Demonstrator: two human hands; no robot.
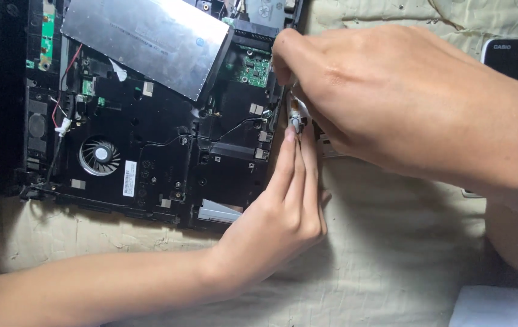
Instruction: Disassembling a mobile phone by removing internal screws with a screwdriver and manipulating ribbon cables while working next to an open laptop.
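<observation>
L hand (283, 212) comes in from lower left, forearm lying across the cream quilted cloth (392, 260); fingers straight and pressed together, tips up against the lower end of a small screwdriver (296, 118) – steadying it, not wrapped round it. Screwdriver sits at the right edge of the opened laptop base (150, 151), long axis approx vertical in the head view, tip end toward the L fingertips, upper end hidden in the R hand. R hand (386, 91) reaches in from the right, curled down over the tool, thumb and forefinger pinched on the shaft; rest of grip not visible. Labels: white upright rectangular sticker (129, 178) just right of the round fan (99, 155), print too small to tell. Small white square stickers scattered on black chassis. Farther back – large silver rectangular plate (150, 39), tilted, w/ small blue round mark near its right corner. Green circuit board (254, 69) just beside R fingertips. Dark calculator (516, 60) at far right edge, partly behind R wrist.
</observation>
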